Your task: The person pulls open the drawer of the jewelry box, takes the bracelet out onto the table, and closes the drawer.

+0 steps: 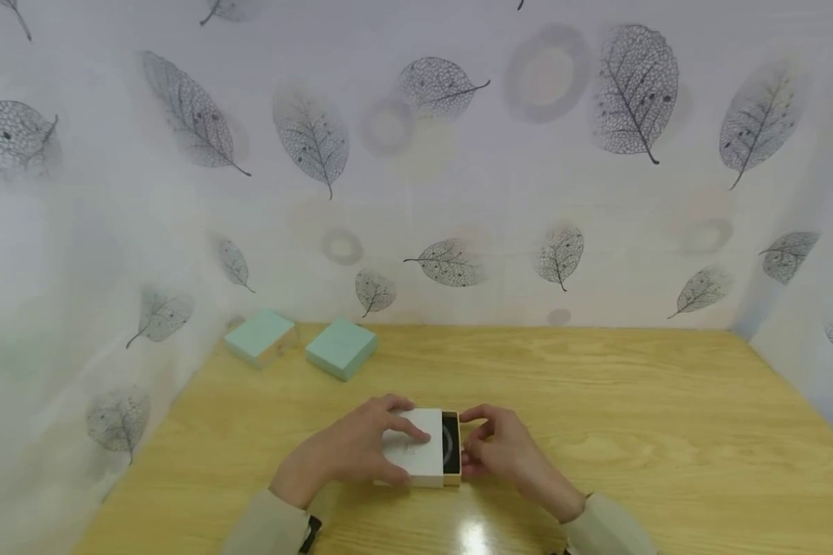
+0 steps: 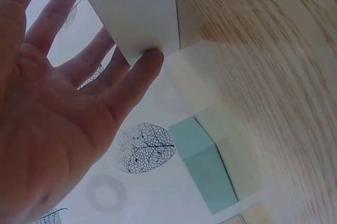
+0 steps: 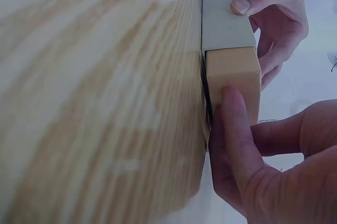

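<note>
A white slide-out box lies on the table, its inner drawer partly out of the right end. Inside the drawer shows a black lining with a pale curved shape on it. My left hand spans the white sleeve and grips it, thumb on the near side and a finger across the top. The thumb of my right hand presses the near side of the tan drawer wall in the right wrist view, while its other fingers hold the drawer's end.
Two mint-green boxes, a left one and a right one, stand at the table's back left. The wooden table meets a leaf-patterned cloth along its back and sides.
</note>
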The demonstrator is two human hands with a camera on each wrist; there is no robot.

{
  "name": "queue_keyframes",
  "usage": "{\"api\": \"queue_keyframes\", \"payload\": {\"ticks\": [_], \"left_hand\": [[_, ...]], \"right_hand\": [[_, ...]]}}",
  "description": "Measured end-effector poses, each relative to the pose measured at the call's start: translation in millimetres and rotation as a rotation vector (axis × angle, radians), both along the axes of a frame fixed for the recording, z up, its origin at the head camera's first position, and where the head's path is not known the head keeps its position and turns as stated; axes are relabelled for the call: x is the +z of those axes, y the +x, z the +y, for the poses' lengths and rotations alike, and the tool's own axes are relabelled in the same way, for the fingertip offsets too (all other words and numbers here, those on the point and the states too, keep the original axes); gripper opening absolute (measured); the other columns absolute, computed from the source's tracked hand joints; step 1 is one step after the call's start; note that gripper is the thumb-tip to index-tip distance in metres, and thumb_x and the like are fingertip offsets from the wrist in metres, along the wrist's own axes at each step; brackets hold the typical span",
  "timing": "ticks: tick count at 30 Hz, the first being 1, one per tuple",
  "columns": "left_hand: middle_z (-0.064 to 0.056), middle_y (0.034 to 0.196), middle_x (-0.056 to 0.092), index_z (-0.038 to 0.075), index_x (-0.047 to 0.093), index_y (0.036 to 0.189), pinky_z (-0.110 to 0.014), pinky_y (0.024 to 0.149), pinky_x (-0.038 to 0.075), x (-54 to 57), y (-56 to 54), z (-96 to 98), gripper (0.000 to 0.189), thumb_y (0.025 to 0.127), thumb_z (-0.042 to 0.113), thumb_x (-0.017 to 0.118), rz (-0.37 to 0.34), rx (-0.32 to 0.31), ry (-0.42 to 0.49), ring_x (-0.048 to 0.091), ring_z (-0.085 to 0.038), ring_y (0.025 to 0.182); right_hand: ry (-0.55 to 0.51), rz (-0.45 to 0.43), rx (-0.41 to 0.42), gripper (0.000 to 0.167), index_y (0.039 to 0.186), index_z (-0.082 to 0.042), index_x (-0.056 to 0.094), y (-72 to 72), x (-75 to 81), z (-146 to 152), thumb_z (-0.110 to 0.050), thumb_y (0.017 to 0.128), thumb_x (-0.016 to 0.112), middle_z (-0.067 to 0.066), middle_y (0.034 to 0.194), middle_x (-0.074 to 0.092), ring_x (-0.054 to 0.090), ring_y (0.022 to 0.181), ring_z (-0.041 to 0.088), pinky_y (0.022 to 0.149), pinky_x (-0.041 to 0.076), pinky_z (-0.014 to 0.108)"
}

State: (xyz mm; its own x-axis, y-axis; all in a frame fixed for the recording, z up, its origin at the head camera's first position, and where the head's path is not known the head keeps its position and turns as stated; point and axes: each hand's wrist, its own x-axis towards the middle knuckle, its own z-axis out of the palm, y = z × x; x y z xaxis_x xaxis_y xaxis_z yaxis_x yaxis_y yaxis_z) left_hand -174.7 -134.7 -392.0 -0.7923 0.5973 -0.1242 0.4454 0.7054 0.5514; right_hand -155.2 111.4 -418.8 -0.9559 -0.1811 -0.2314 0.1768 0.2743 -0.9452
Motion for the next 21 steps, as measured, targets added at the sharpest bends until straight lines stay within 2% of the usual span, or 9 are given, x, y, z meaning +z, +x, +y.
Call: {"api": "queue_keyframes", "payload": {"ticks": [21], "left_hand": [[-0.008, 0.155, 0.048, 0.031, 0.075, 0.122, -0.059, 0.116, 0.04, 0.9, 0.0, 0.6, 0.047, 0.077, 0.034, 0.089, 0.003, -0.002, -0.014, 0.043, -0.035, 0.144]], "right_hand": [[0.003, 0.016, 0.002, 0.037, 0.129, 0.008, 0.057, 1.4, 1.6, 0.4, 0.015, 0.092, 0.058, 0.016, 0.092, 0.06, 0.067, 0.07, 0.018, 0.064, 0.064, 0.036]]}}
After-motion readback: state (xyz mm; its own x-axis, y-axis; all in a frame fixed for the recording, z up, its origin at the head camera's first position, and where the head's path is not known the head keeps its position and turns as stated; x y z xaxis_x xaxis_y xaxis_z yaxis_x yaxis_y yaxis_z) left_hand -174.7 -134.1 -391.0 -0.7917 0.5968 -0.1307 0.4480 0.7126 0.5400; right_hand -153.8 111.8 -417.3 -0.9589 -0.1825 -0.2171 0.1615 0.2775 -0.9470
